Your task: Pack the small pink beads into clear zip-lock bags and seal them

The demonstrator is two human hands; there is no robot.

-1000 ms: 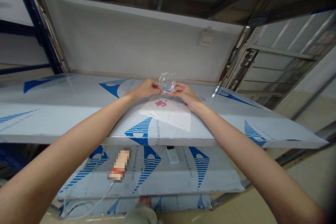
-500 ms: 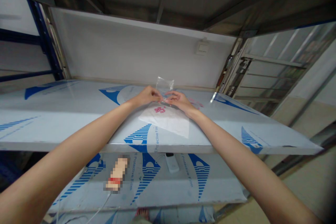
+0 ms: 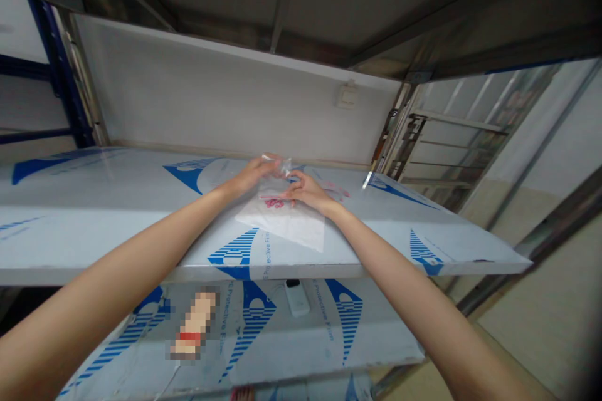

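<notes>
A small clear plastic bag (image 3: 273, 185) is held between my two hands above the shelf. My left hand (image 3: 256, 170) is closed on its upper left part, with some film lying over the fingers. On the right side of the bag, my right hand (image 3: 306, 192) pinches with thumb and fingers; the exact grip is partly hidden. Just below, a white sheet (image 3: 296, 225) lies on the shelf, with a cluster of small pink pieces (image 3: 274, 203) showing near its upper edge. More pink pieces (image 3: 337, 190) lie right of my right hand.
The metal shelf (image 3: 113, 219) wears blue-printed protective film. A lower shelf (image 3: 320, 344) carries a white device (image 3: 297, 298) and a blurred-out object (image 3: 195, 326) with a white cable. An upper shelf (image 3: 226, 0) hangs overhead. A wall switch (image 3: 347, 96) is behind.
My hands have moved slightly apart, the left one higher up the bag and the right one lower. The bag's top has folded down toward my left hand. The view has shifted slightly.
</notes>
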